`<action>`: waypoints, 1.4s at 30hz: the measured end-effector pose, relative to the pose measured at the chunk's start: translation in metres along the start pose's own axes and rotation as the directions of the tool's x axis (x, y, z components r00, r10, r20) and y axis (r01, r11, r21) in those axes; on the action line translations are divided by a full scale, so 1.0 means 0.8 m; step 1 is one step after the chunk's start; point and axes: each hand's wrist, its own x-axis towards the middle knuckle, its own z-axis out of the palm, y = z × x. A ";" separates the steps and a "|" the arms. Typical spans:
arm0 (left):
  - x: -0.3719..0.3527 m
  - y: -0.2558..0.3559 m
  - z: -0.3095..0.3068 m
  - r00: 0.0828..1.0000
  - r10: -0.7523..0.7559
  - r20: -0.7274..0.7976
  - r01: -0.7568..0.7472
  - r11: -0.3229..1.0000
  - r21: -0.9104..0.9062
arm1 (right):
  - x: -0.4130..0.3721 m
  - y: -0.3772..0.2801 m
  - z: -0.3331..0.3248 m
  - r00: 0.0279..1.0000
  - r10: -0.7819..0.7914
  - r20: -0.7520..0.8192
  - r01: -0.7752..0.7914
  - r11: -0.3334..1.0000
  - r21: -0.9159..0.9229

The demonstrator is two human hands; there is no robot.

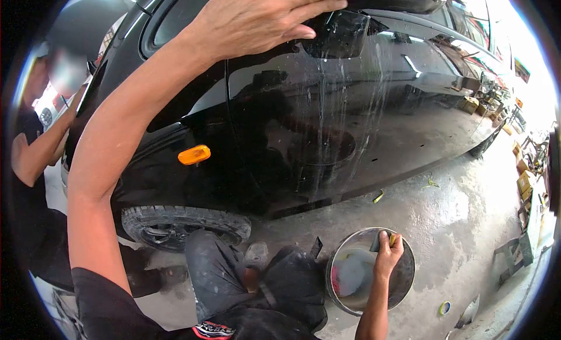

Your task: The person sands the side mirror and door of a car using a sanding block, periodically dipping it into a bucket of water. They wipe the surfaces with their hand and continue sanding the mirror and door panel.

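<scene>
My left hand (272, 15) is stretched out at the top, fingers extended over the black car beside its side mirror (403, 0). Whether the palm touches the surface is hidden. Below it, whitish wet streaks run down the black door panel (345, 100). My right hand (388, 258) is closed at the far inner side of a round bucket (408, 284), pinching a small grey and yellow pad (392, 239). Cloudy water (355, 275) stands in the bucket, with something reddish at its left side.
At the left edge is another person (35, 147), arm bent, near the car's front. The front tyre (187, 214) lies before my knees, under an orange side lamp (194, 155). A tape roll (445, 308) rests on the wet concrete floor (444, 223). Boxes (526, 185) line the right.
</scene>
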 end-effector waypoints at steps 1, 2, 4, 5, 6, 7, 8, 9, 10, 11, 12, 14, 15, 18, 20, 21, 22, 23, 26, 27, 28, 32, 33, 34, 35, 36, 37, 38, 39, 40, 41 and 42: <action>-0.005 0.000 -0.002 0.999 0.002 0.035 -0.003 0.999 0.038 | -0.002 0.005 -0.005 1.000 0.002 0.002 -0.002 1.000 0.006; -0.009 0.001 0.001 1.000 -0.013 0.024 0.012 1.000 0.027 | -0.003 0.010 -0.009 1.000 0.003 0.004 -0.003 1.000 0.012; -0.012 0.007 0.007 0.999 -0.041 0.000 0.041 0.999 -0.002 | -0.008 0.020 -0.011 0.999 0.037 -0.008 -0.037 0.999 0.000; -0.010 0.008 0.008 1.000 -0.024 0.007 0.024 1.000 0.002 | -0.012 0.025 -0.013 0.999 0.033 -0.013 -0.033 0.999 -0.004; -0.001 0.012 0.004 1.000 -0.013 0.014 0.013 1.000 0.005 | -0.013 0.027 -0.013 1.000 0.026 -0.018 -0.026 1.000 -0.014; 0.007 0.017 0.002 1.000 -0.006 0.019 0.006 1.000 0.007 | -0.013 0.029 -0.012 0.999 0.040 -0.019 -0.040 0.999 -0.001; 0.016 0.023 0.007 1.000 -0.002 -0.022 0.003 1.000 0.022 | -0.014 0.029 -0.012 0.999 0.045 -0.024 -0.045 0.999 0.003; 0.028 0.026 0.013 0.998 0.002 -0.064 0.000 0.999 0.040 | -0.013 0.028 -0.008 0.998 0.047 -0.030 -0.046 0.999 0.009; 0.038 0.032 0.015 0.995 0.006 -0.104 0.000 0.998 0.057 | -0.013 0.027 -0.007 0.998 0.049 -0.034 -0.049 0.999 0.014; 0.046 0.037 0.014 0.999 -0.017 -0.045 0.017 1.000 0.006 | -0.013 0.031 -0.007 0.999 0.040 -0.029 -0.040 0.999 0.017; 0.046 0.038 0.015 0.997 -0.015 -0.076 0.019 0.998 0.054 | -0.013 0.037 -0.008 0.999 0.032 -0.025 -0.032 0.999 0.022; 0.048 0.038 0.019 0.991 0.003 -0.134 0.017 0.988 0.151 | -0.013 0.047 -0.011 0.999 0.033 -0.024 -0.033 0.999 0.029; 0.043 0.031 0.014 0.999 -0.022 -0.046 0.023 0.999 0.026 | -0.014 0.049 -0.010 0.999 0.045 -0.024 -0.044 0.999 0.031; 0.018 0.021 0.015 0.995 -0.036 -0.090 0.043 0.996 0.074 | -0.018 0.049 -0.010 0.999 0.048 -0.009 -0.047 0.998 0.033; 0.007 0.018 0.016 0.993 -0.071 -0.095 0.076 0.996 0.048 | -0.017 0.044 -0.010 1.000 0.018 -0.008 -0.018 1.000 0.023; 0.003 0.019 0.013 0.992 -0.092 -0.084 0.095 0.995 0.041 | -0.018 0.038 -0.009 0.999 0.051 -0.011 -0.051 0.998 0.024; -0.002 0.019 0.009 0.991 -0.112 -0.071 0.114 0.993 0.034 | -0.018 0.032 -0.006 0.999 0.034 -0.031 -0.033 0.999 0.010; -0.006 0.020 0.004 0.990 -0.109 -0.085 0.116 0.991 0.071 | -0.018 0.026 -0.004 0.999 0.017 -0.051 -0.017 1.000 -0.006; -0.023 0.038 -0.002 0.978 -0.148 -0.147 0.168 0.977 0.129 | -0.016 0.028 -0.002 0.991 0.046 -0.127 -0.042 0.999 0.031; -0.022 0.055 -0.014 0.969 -0.136 -0.206 0.144 0.989 0.022 | -0.013 0.018 0.001 0.986 0.081 -0.148 -0.068 0.994 0.087; -0.021 0.071 -0.026 0.957 -0.124 -0.264 0.106 0.991 -0.081 | -0.011 0.008 0.006 0.979 0.120 -0.167 -0.096 0.985 0.144; -0.020 0.205 -0.044 0.959 -0.231 -0.161 0.063 0.733 -0.677 | -0.005 -0.026 0.034 0.995 0.057 -0.080 -0.036 0.969 0.245; -0.020 0.247 -0.052 0.959 -0.264 -0.107 0.093 0.645 -0.759 | -0.004 -0.039 0.045 0.999 0.037 -0.038 -0.025 0.959 0.282; -0.019 0.287 -0.061 0.955 -0.291 -0.050 0.124 0.548 -0.827 | -0.002 -0.056 0.059 0.996 -0.042 -0.083 0.061 0.968 0.245; -0.016 0.322 -0.069 0.932 -0.359 0.044 0.190 0.381 -0.905 | -0.001 -0.074 0.075 0.985 -0.121 -0.126 0.145 0.968 0.204; -0.012 0.350 -0.077 0.902 -0.407 0.145 0.243 0.202 -0.949 | -0.001 -0.087 0.090 0.965 -0.202 -0.168 0.230 0.960 0.162; -0.006 0.371 -0.084 0.858 -0.468 0.210 0.256 0.036 -0.966 | -0.001 -0.094 0.100 0.941 -0.268 -0.206 0.300 0.943 0.142; -0.002 0.387 -0.088 0.810 -0.513 0.284 0.252 -0.133 -0.959 | -0.001 -0.103 0.111 0.910 -0.354 -0.215 0.379 0.921 0.085; -0.005 0.404 -0.083 0.826 -0.484 0.290 0.219 -0.198 -0.955 | -0.003 -0.114 0.121 0.874 -0.435 -0.217 0.451 0.892 0.027; -0.002 0.410 -0.088 0.802 -0.500 0.326 0.223 -0.256 -0.941 | -0.006 -0.121 0.130 0.831 -0.512 -0.215 0.519 0.854 -0.030; 0.001 0.414 -0.095 0.776 -0.516 0.363 0.226 -0.310 -0.924 | -0.010 -0.124 0.137 0.814 -0.555 -0.173 0.562 0.827 -0.010; 0.002 0.416 -0.098 0.747 -0.530 0.402 0.230 -0.362 -0.903 | -0.013 -0.115 0.138 0.800 -0.593 -0.090 0.593 0.804 -0.032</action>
